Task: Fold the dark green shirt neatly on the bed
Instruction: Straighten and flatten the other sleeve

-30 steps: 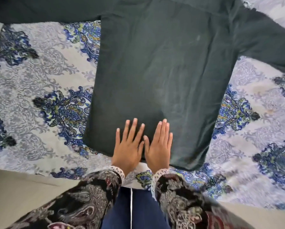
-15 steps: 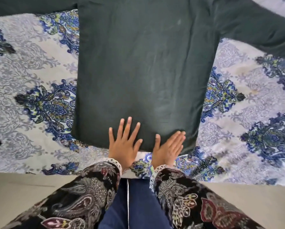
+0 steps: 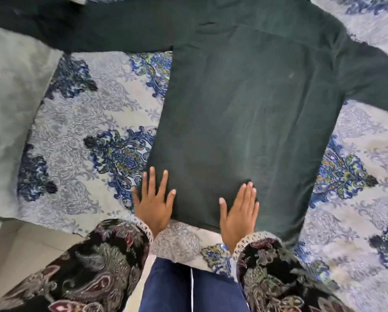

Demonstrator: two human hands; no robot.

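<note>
The dark green shirt [image 3: 244, 122] lies flat on the bed [image 3: 80, 122], spread over the blue-and-grey patterned bedspread with both sleeves stretched outward, the left sleeve [image 3: 80, 30] reaching toward a pale grey pillow [image 3: 11, 104] at the bed's side, and its hem nearest the person. Nothing has been folded over yet; the body panel looks smooth, with only faint creases near the yoke.

What has changed is the spacing of the hands. A second ago they lay side by side at the middle of the hem; now they have slid apart along it. The left hand [image 3: 153, 201] rests with fingers spread at the shirt's lower left corner, partly over the edge onto the bedspread. The right hand [image 3: 240, 212] lies flat with fingers together, inside the hem and still well short of the right corner. Both are open and pressing, gripping nothing.

I judge this as a smoothing pass along the hem, the preparation before the first fold, so the task is at an early stage.
</note>
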